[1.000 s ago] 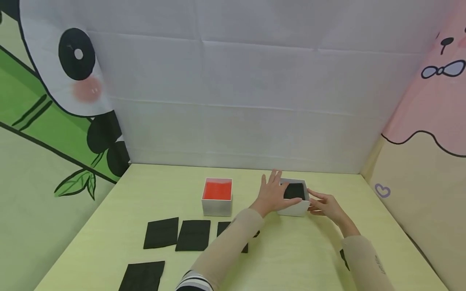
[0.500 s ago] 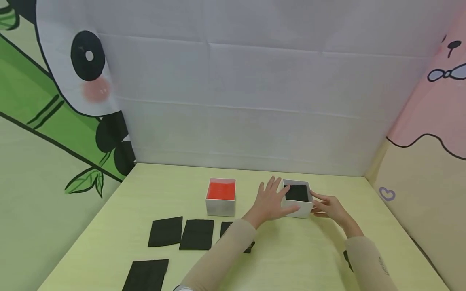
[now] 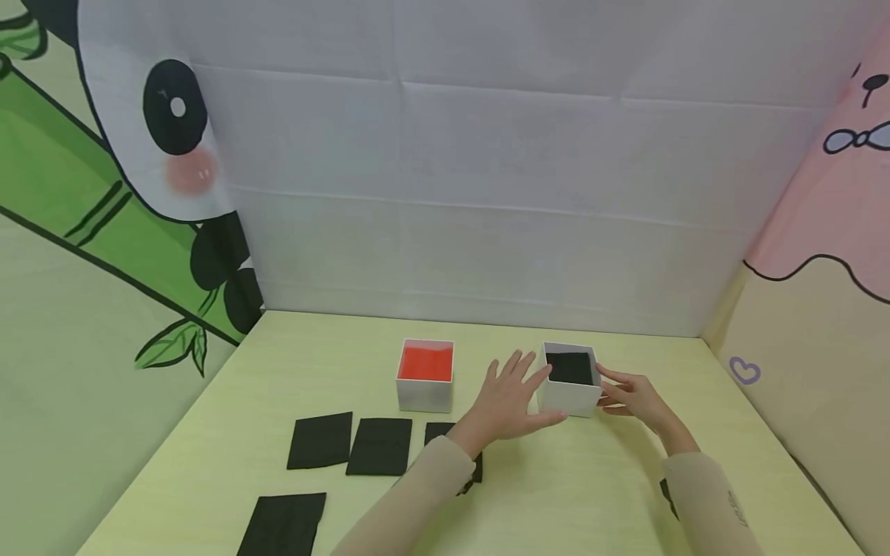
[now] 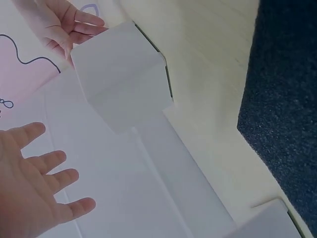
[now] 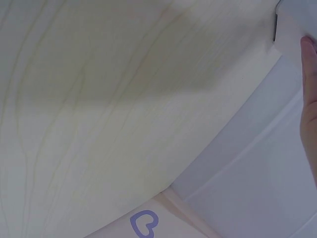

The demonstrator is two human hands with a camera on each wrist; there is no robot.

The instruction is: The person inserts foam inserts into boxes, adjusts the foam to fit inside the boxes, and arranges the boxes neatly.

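Observation:
In the head view, a white box [image 3: 572, 400] with a folded black cloth-like square [image 3: 570, 368] inside stands at the right back of the table. My right hand [image 3: 638, 399] lies along its right wall, fingers extended against the side. Just left of and in front of this box, my left hand [image 3: 502, 401] hovers with fingers spread and holds nothing. The left wrist view shows the spread left hand [image 4: 29, 183] apart from the box [image 4: 124, 74], whose far side the right hand [image 4: 64, 25] touches. Only part of the right hand [image 5: 309, 89] shows in its own wrist view.
A second white box [image 3: 424, 397] holding red material [image 3: 426, 364] stands to the left. Flat black squares [image 3: 379, 446] lie in front of it, one partly hidden by the left forearm. Another black square [image 3: 283, 525] lies nearer. A white backdrop [image 3: 445, 193] rises behind the table.
My left hand has drawn away from the black-filled box, moving left and toward me. The right hand stays at the box's right side. The head view has shifted slightly.

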